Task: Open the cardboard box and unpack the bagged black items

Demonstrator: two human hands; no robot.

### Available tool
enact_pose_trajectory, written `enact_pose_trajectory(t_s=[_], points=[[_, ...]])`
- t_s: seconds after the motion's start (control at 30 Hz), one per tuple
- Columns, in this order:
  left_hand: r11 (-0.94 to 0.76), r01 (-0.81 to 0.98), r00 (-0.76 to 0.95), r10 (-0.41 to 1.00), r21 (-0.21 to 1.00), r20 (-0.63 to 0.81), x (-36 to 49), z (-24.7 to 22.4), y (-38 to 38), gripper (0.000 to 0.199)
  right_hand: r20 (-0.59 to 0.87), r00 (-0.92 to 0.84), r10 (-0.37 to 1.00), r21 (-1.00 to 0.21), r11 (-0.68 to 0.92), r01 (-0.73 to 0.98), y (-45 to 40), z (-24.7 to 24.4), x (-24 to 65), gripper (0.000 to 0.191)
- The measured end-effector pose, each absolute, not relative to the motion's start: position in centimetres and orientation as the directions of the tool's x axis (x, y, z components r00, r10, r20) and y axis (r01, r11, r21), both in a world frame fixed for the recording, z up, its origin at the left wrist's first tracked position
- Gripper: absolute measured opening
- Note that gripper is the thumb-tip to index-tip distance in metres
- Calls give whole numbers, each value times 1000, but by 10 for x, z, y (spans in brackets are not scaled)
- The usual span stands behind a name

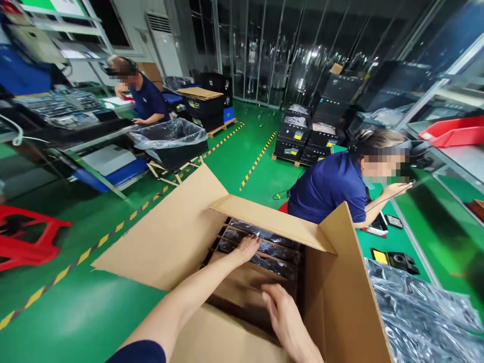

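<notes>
Your left hand [247, 248] lay flat, fingers open, on the bagged units [264, 247] slotted in the cardboard box [340, 292]. Your right hand [282, 312] hovered open nearer you, gripping nothing. 3 far rows looked filled; the near slots looked unfilled.

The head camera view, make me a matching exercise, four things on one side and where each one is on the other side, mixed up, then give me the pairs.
Things
1. left hand
2. right hand
3. red stool
4. red tray

Places
A. on the green floor at the far left
B. on the shelf at the upper right
C. deep in the cardboard box, on the bagged items in the slots
D. at the near side of the box opening, over the cardboard insert

Pairs: 1-C, 2-D, 3-A, 4-B
</notes>
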State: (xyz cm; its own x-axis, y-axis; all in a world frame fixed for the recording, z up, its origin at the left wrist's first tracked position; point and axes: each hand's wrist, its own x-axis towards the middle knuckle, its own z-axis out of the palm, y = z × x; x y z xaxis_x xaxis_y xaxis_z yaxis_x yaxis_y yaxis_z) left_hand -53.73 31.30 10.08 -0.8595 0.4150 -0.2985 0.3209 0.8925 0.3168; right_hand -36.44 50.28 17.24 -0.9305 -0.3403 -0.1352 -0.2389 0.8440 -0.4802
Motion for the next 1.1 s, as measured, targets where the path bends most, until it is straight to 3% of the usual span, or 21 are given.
enact_pose_trajectory(t_s=[0.17, 0.37, 0.47, 0.87, 1.1], points=[[894, 292, -834, 412, 339, -367, -553, 90, 303, 37, -236, -959, -157, -296, 952, -83, 461, 126, -443, 32], [896, 246, -758, 415, 369, -503, -580, 91, 300, 30, -257, -925, -282, -268, 940, -212, 435, 98, -461, 37], [878, 272, -707, 460, 394, -537, -589, 97, 300, 28, -287, -919, -272, -251, 947, -201, 425, 94, -464, 43], [803, 369, -601, 590, 468, -540, -609, 120, 310, 32, -393, -886, -245, -163, 967, -194, 436, 110, -481, 33], [816, 349, -607, 572, 461, -553, -608, 99, 297, 31, -387, -860, -333, -180, 942, -284, 441, 96, -482, 33]])
